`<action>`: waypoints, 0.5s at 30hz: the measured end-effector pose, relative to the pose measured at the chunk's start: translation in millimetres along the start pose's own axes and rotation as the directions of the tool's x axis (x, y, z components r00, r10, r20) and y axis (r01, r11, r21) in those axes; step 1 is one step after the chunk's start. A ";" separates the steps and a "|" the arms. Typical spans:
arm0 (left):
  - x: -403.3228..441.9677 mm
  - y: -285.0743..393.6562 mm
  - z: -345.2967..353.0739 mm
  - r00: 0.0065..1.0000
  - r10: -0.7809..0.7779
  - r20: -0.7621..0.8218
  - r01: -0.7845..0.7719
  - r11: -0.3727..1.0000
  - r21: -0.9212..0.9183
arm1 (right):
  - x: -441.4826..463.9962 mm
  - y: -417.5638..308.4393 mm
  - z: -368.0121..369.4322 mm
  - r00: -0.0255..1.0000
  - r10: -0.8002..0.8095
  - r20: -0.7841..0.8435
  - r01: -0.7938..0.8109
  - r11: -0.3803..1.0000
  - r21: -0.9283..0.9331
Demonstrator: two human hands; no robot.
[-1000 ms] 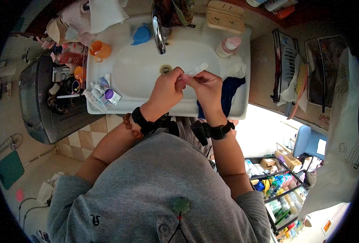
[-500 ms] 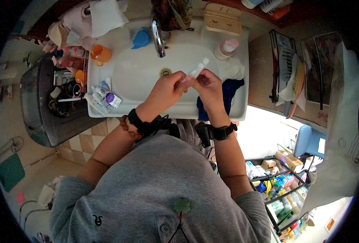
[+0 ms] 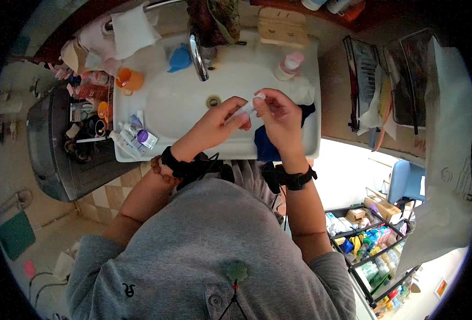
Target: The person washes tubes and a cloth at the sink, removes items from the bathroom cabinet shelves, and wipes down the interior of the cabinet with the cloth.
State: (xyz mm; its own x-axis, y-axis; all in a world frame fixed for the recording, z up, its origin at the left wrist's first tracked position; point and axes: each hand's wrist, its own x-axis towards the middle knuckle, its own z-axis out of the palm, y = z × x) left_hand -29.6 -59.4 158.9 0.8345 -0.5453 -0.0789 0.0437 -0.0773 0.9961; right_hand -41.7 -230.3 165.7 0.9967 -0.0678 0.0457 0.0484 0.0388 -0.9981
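Over the front of the white sink, my left hand is closed around a small white tube. The thumb and fingers of my right hand pinch the tube's white cap at its upper right end. Whether the cap is still joined to the tube is hidden by my fingers. Below my right hand a dark blue cloth hangs over the sink's front rim. The drain lies just beyond my left hand.
A chrome faucet reaches over the basin. Along the left rim are an orange cup and several tubes. A blue scoop-like item lies at the back. A pink-capped bottle stands back right, near a beige soap box.
My right hand has moved up to the tube's capped end and now covers the cap with its fingers. My left hand holds the tube nearer its middle. The view has shifted slightly.
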 end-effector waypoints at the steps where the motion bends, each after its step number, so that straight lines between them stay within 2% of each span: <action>1: 0.2 1.9 2.0 0.999 -0.047 0.023 0.050 0.985 -0.164 | -1.1 -0.6 2.1 1.000 0.015 0.013 -0.015 0.999 0.030; 4: 0.7 4.9 1.4 0.982 -0.176 0.061 0.185 0.963 -0.198 | 6.2 -6.2 -9.1 0.979 0.093 0.182 -0.106 0.993 0.061; 7: -4.2 6.8 0.2 0.963 -0.237 0.132 0.266 0.918 -0.295 | 13.4 -2.8 -15.1 0.942 -0.032 0.333 0.019 0.999 0.042; 10: -4.2 2.8 0.9 0.986 -0.166 0.032 0.169 0.971 -0.168 | 17.4 -17.2 -12.6 0.943 -0.092 0.318 0.159 0.969 -0.190; 13: -4.0 15.9 0.2 0.990 -0.074 -0.116 0.095 0.978 0.188 | 16.4 -7.6 -9.6 0.968 -0.067 0.243 0.113 0.977 -0.182; 15: -5.0 11.0 2.6 0.992 0.039 -0.120 0.005 0.939 0.345 | 11.2 -1.3 -2.1 0.992 0.094 0.078 -0.092 0.995 -0.034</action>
State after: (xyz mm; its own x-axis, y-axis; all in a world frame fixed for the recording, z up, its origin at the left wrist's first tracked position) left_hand -34.7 -59.7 170.2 0.8953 -0.4441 -0.0346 -0.1445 -0.3631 0.9205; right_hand -30.8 -233.2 167.4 0.9989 0.0143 -0.0456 -0.0457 0.0107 -0.9989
